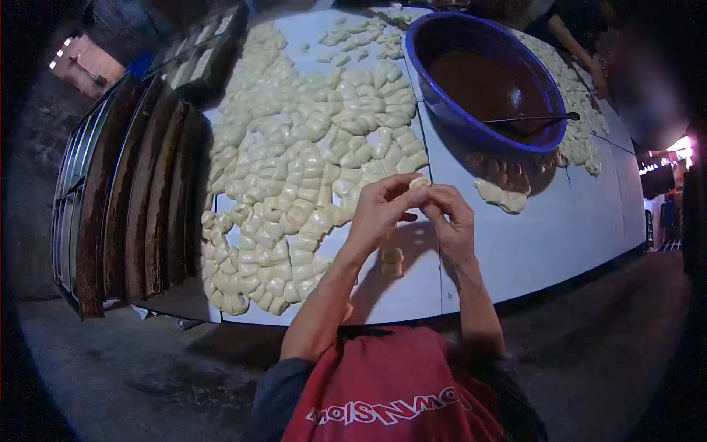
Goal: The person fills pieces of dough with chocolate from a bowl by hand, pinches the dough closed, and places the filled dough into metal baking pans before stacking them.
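Note:
A small pale piece of dough (420, 181) is pinched between the fingertips of both my hands, above the near part of the white table (390, 303). My left hand (384, 209) is closed on its left side, and my right hand (451, 218) is closed on its right side. Just below my hands, another small dough piece (392, 262) lies in their shadow. To the left, many shiny, pale dough pieces (294, 177) are packed close together across the tabletop.
A large blue basin (434, 110) of brown contents stands at the back right, with a dark long-handled utensil (534, 116) across it. Dough pieces (502, 195) lie before it. Dark trays (158, 191) lean at left. Another person's arm (571, 40) reaches in at upper right.

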Demonstrator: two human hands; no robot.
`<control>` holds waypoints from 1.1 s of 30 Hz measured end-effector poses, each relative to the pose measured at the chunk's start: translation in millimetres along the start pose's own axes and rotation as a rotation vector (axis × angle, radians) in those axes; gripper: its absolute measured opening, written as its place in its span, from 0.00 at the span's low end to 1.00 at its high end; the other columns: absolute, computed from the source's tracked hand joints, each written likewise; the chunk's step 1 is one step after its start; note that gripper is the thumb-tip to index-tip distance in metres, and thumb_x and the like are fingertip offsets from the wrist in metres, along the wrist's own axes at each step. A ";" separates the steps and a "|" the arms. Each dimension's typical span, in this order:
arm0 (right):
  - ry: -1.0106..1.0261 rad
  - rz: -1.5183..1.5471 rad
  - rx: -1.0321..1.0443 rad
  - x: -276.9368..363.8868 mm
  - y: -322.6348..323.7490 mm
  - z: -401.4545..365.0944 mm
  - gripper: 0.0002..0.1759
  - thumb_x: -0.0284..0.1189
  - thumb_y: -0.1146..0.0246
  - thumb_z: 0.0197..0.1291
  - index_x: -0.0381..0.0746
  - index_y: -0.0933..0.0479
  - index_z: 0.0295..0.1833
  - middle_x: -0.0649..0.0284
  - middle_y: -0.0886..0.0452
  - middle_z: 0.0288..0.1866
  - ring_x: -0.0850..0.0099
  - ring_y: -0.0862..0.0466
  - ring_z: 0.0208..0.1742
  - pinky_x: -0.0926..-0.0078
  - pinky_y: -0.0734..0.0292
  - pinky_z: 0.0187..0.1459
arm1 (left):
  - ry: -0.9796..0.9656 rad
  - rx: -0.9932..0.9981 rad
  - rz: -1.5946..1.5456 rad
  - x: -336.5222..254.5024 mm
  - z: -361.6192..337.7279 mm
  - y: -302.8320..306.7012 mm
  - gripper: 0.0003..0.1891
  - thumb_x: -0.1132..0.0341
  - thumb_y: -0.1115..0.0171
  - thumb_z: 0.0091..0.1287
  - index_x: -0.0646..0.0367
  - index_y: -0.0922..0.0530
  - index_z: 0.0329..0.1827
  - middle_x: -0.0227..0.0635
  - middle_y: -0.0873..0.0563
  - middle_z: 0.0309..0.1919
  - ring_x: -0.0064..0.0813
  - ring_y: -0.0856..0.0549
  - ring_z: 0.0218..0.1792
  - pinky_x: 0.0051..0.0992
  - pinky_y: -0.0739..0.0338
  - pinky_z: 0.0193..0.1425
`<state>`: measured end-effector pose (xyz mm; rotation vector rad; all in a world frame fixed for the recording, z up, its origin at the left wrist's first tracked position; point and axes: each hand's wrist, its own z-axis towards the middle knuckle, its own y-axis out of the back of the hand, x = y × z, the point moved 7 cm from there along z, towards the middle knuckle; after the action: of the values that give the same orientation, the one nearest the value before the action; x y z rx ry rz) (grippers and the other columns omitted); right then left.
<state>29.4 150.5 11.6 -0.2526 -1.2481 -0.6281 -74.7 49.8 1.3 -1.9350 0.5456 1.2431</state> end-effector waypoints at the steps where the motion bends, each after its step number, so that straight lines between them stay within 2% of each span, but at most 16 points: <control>1: -0.038 0.107 -0.050 -5.3 4.6 -2.3 0.12 0.23 0.32 0.61 0.41 0.15 0.51 0.58 0.22 0.56 0.72 0.21 0.51 0.75 0.24 0.47 | -0.035 0.009 0.021 -0.5 -3.8 -3.3 0.19 0.62 0.32 0.69 0.63 0.18 0.57 0.36 0.12 0.43 0.23 0.13 0.41 0.24 0.15 0.43; 4: 0.204 -0.215 -0.162 22.3 4.6 -1.0 0.09 0.24 0.33 0.62 0.40 0.17 0.49 0.58 0.20 0.51 0.72 0.20 0.47 0.75 0.24 0.46 | -0.046 0.053 -0.020 7.1 -5.6 -0.6 0.15 0.66 0.34 0.70 0.63 0.18 0.56 0.35 0.13 0.43 0.21 0.13 0.41 0.23 0.15 0.42; 8: 0.117 -0.072 -0.295 4.8 -1.5 -7.2 0.08 0.25 0.32 0.64 0.40 0.21 0.48 0.60 0.19 0.45 0.71 0.20 0.41 0.74 0.23 0.44 | -0.065 0.087 0.000 16.6 -6.6 -2.4 0.12 0.68 0.39 0.73 0.62 0.17 0.56 0.28 0.15 0.39 0.17 0.15 0.38 0.19 0.17 0.40; 9: 0.183 -0.219 -0.315 8.2 -3.0 -7.4 0.06 0.26 0.33 0.65 0.38 0.21 0.45 0.62 0.19 0.41 0.72 0.20 0.36 0.73 0.23 0.39 | -0.072 0.082 0.002 16.9 -9.0 -4.6 0.12 0.68 0.40 0.74 0.62 0.17 0.56 0.28 0.15 0.39 0.17 0.15 0.37 0.19 0.18 0.40; 13: 0.068 -0.277 -0.308 1.1 4.6 -16.5 0.06 0.28 0.33 0.66 0.36 0.21 0.41 0.64 0.19 0.33 0.73 0.22 0.28 0.72 0.24 0.31 | -0.067 0.089 0.205 22.2 -20.9 -4.4 0.13 0.65 0.36 0.72 0.63 0.17 0.54 0.28 0.14 0.36 0.15 0.17 0.35 0.18 0.22 0.39; 15: -0.035 -0.260 -0.196 -12.7 6.5 -20.3 0.06 0.26 0.31 0.63 0.36 0.21 0.41 0.62 0.19 0.32 0.70 0.21 0.28 0.71 0.23 0.32 | -0.178 0.053 0.194 25.3 -19.7 -3.0 0.13 0.64 0.32 0.69 0.65 0.16 0.50 0.27 0.15 0.30 0.12 0.20 0.31 0.16 0.27 0.32; 16: -0.085 -0.249 -0.139 -16.1 5.3 -22.4 0.06 0.25 0.30 0.62 0.36 0.20 0.41 0.61 0.19 0.31 0.69 0.20 0.28 0.70 0.23 0.32 | -0.113 0.054 0.175 25.8 -21.9 -2.6 0.12 0.67 0.34 0.70 0.68 0.16 0.49 0.32 0.13 0.36 0.17 0.16 0.36 0.19 0.22 0.40; 17: -0.099 -0.325 -0.107 -10.0 6.2 -27.2 0.09 0.23 0.29 0.59 0.35 0.20 0.44 0.56 0.17 0.37 0.64 0.17 0.33 0.70 0.21 0.37 | -0.036 0.022 0.205 32.2 -24.3 2.9 0.12 0.65 0.35 0.71 0.68 0.16 0.48 0.32 0.13 0.35 0.17 0.16 0.35 0.19 0.22 0.39; 20: 0.141 -0.390 0.001 40.8 -8.0 -38.0 0.11 0.23 0.30 0.60 0.35 0.20 0.48 0.53 0.17 0.45 0.60 0.15 0.41 0.70 0.19 0.43 | 0.043 0.040 0.288 37.9 -34.5 6.6 0.15 0.62 0.38 0.73 0.68 0.16 0.47 0.30 0.13 0.31 0.16 0.16 0.34 0.18 0.23 0.37; 21: 0.008 -0.325 0.080 25.5 -3.7 -52.2 0.15 0.22 0.29 0.59 0.35 0.20 0.52 0.53 0.18 0.51 0.65 0.15 0.48 0.71 0.19 0.47 | 0.159 0.139 0.268 40.0 -41.3 1.2 0.15 0.62 0.38 0.74 0.66 0.17 0.54 0.35 0.12 0.34 0.22 0.13 0.35 0.20 0.21 0.38; 24: -0.299 -0.122 0.088 -12.2 16.0 -80.8 0.16 0.22 0.30 0.60 0.35 0.21 0.54 0.56 0.17 0.52 0.70 0.15 0.49 0.73 0.18 0.47 | -0.060 0.006 0.660 30.7 -57.2 4.9 0.17 0.61 0.39 0.74 0.61 0.21 0.61 0.41 0.11 0.40 0.30 0.11 0.39 0.25 0.19 0.42; 25: -0.443 -0.040 0.068 -24.7 22.4 -89.6 0.16 0.22 0.31 0.61 0.34 0.21 0.54 0.58 0.16 0.49 0.74 0.14 0.47 0.76 0.18 0.48 | -0.058 -0.006 0.687 36.5 -60.9 14.1 0.23 0.59 0.35 0.70 0.56 0.25 0.65 0.43 0.14 0.50 0.37 0.11 0.46 0.30 0.18 0.49; 28: -0.646 0.012 0.104 -39.7 24.3 -106.0 0.14 0.23 0.32 0.62 0.34 0.20 0.52 0.61 0.15 0.45 0.72 0.13 0.44 0.76 0.17 0.48 | -0.321 0.112 1.116 16.6 -76.8 18.9 0.26 0.56 0.31 0.64 0.54 0.23 0.63 0.37 0.15 0.53 0.37 0.12 0.42 0.33 0.18 0.44; 29: -0.633 0.025 0.158 -38.7 15.9 -106.8 0.14 0.25 0.32 0.63 0.35 0.20 0.53 0.60 0.15 0.43 0.75 0.14 0.40 0.76 0.17 0.46 | -0.201 0.200 1.124 28.3 -77.9 22.9 0.28 0.57 0.28 0.59 0.52 0.24 0.63 0.36 0.19 0.58 0.41 0.14 0.48 0.36 0.18 0.47; 30: -0.600 -0.254 0.317 -44.7 8.7 -107.6 0.14 0.29 0.31 0.63 0.38 0.19 0.53 0.59 0.15 0.45 0.74 0.13 0.39 0.73 0.18 0.43 | -0.209 0.248 1.165 32.6 -79.0 20.6 0.29 0.58 0.28 0.59 0.52 0.25 0.63 0.36 0.18 0.54 0.41 0.14 0.48 0.37 0.18 0.46; 33: -0.250 -0.574 0.265 -22.7 -4.8 -97.8 0.14 0.35 0.30 0.61 0.43 0.18 0.51 0.61 0.17 0.46 0.66 0.15 0.40 0.69 0.19 0.40 | -0.181 0.258 1.213 47.2 -79.1 20.4 0.29 0.58 0.29 0.59 0.53 0.26 0.64 0.37 0.18 0.53 0.42 0.16 0.51 0.37 0.18 0.47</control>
<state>101.1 104.0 -41.3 0.2694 -1.6448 -0.9270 -22.9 -22.7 -29.8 -1.1705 1.8184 1.8704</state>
